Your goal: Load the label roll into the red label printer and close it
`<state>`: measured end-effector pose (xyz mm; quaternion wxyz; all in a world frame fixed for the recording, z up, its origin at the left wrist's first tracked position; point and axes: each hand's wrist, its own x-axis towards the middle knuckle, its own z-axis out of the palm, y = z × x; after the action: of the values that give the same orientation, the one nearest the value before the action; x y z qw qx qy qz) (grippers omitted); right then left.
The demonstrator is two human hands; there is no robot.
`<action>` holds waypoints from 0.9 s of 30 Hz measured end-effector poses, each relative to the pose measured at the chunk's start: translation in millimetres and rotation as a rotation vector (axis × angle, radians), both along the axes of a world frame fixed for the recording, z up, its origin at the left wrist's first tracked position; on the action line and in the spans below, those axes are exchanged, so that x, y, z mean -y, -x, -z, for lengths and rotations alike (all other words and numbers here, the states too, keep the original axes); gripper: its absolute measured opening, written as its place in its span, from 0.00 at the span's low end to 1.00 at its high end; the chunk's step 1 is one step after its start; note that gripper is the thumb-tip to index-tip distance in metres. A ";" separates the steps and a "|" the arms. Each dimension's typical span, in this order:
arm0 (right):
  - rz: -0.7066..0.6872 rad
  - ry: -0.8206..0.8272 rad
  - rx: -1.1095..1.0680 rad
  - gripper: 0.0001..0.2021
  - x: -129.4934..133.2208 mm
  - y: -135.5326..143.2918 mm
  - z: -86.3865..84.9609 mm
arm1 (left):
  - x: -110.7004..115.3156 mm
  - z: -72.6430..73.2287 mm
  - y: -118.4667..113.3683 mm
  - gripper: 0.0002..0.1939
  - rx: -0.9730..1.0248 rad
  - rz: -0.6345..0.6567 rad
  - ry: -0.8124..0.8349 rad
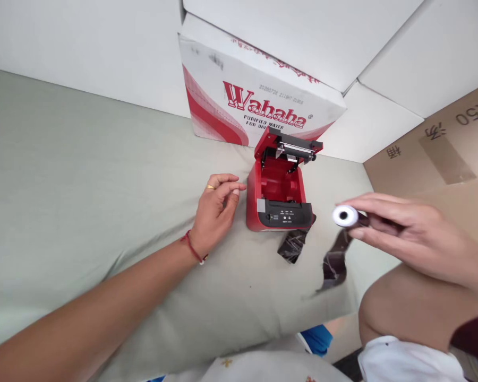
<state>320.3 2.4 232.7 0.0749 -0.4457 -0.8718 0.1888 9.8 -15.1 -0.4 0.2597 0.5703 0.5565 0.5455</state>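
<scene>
A red and black label printer (279, 191) stands on the cloth with its lid raised and its red paper bay showing. Beside its left wall is my left hand (219, 204), holding nothing, with the index fingertip at or very near the casing. My right hand (406, 231), off to the right of the printer, grips a small paper roll (343, 215) between thumb and fingers. The roll's white end and dark core hole face the camera. A dark, glossy strip (335, 262) dangles below the roll. Another crumpled dark piece (292, 245) lies at the printer's front edge.
Behind the printer stands a white and red Wahaha water carton (263, 90), against white boxes (302, 32). A brown cardboard box (442, 140) borders the right side. The grey-green cloth (83, 180) is wrinkled. Something blue (317, 339) shows below the table edge.
</scene>
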 end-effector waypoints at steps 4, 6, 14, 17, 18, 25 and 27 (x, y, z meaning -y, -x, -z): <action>-0.050 0.006 0.007 0.16 -29.9 59.8 36.0 | 12.2 -6.3 -4.9 0.13 -0.203 -0.007 -0.288; -0.033 -0.055 0.086 0.20 -43.6 82.2 57.7 | 18.3 -8.7 -8.7 0.20 -0.289 0.047 -0.466; 0.049 -0.105 0.455 0.22 -65.1 127.3 92.7 | 29.0 -12.8 -21.6 0.24 -0.494 0.346 -0.715; 0.075 -0.097 0.464 0.21 -69.9 133.6 95.2 | 28.7 -13.1 -22.9 0.21 -0.526 0.338 -0.714; 0.079 -0.093 0.462 0.21 -71.7 134.4 96.5 | 28.5 -13.1 -23.1 0.21 -0.530 0.326 -0.718; -0.021 -0.053 -0.001 0.17 -58.8 113.7 92.8 | 29.0 -11.7 -23.8 0.21 -0.561 0.305 -0.716; -0.050 -0.085 -0.213 0.14 -48.3 105.0 84.5 | 29.3 -10.6 -24.2 0.23 -0.567 0.304 -0.700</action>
<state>215.3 50.8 148.2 0.1810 -0.3977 -0.8770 0.1997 34.0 -44.4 10.2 -0.0334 0.8250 0.2986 0.4787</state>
